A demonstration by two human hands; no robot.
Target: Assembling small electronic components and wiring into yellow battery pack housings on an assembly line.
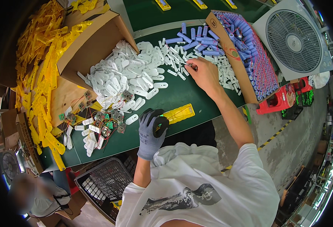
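My left hand (151,130), in a grey glove with dark fingertips, is closed round the left end of a yellow plastic housing (179,114) near the front edge of the green table. Thin wires seem to run inside the housing. My bare right hand (205,73) reaches over small white plastic pieces (176,58), thumb and fingertips pinched together. A thin, small item shows at its fingertips, too small to name. Left of it lies a heap of flat white oval covers (125,73), partly in a tipped cardboard box (94,47).
Blue-violet cylindrical batteries (200,41) lie loose beside a cardboard box (240,62) packed with more. A box fan (293,41) stands far right. Wired circuit boards (107,123) and yellow housings (47,90) cover the left side. A black crate (106,181) sits below; a person (47,198) is lower left.
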